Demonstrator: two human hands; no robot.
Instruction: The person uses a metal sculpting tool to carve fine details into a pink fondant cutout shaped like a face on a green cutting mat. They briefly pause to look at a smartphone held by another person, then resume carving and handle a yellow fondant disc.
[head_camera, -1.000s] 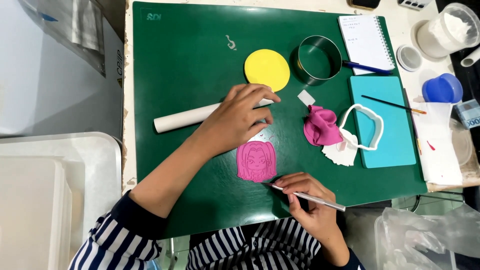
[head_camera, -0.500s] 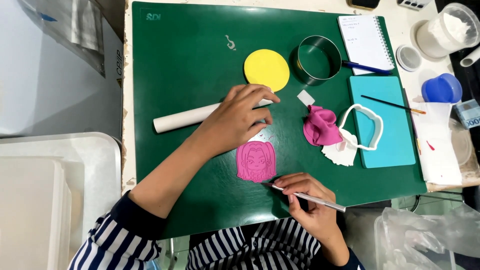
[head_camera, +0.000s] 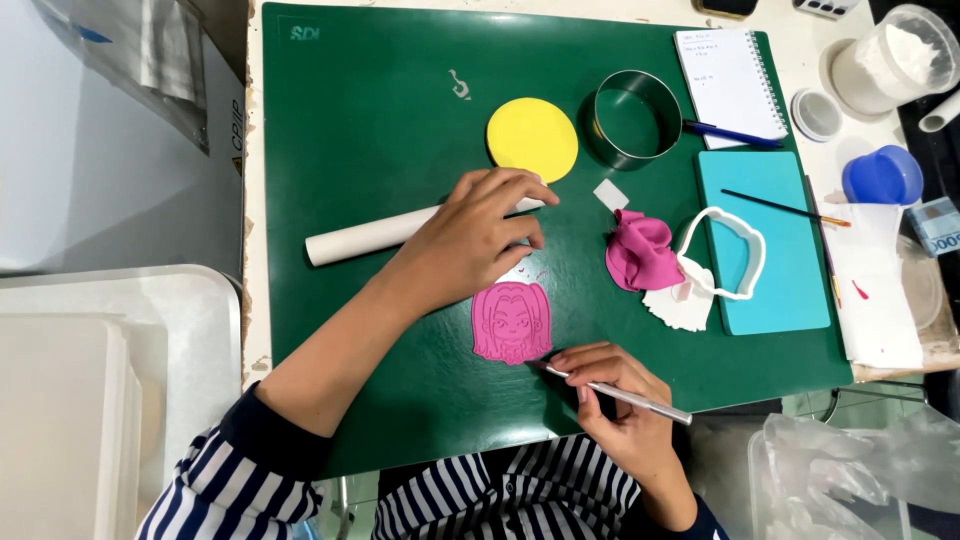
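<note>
A pink fondant cut-out shaped like a face with hair (head_camera: 511, 322) lies on the green cutting mat (head_camera: 380, 110). My right hand (head_camera: 612, 392) grips a thin metal craft knife (head_camera: 620, 392), whose tip touches the cut-out's lower right edge. My left hand (head_camera: 470, 238) rests fingers down on the mat just above the cut-out, over the end of a white rolling pin (head_camera: 365, 236). It holds nothing.
On the mat lie a yellow fondant disc (head_camera: 532, 138), a metal ring cutter (head_camera: 636, 116), a pink fondant lump (head_camera: 640, 250), a white plastic cutter (head_camera: 722, 252) on a teal pad (head_camera: 770, 290). A notebook with pen, tubs and a powder jar stand right. White trays sit left.
</note>
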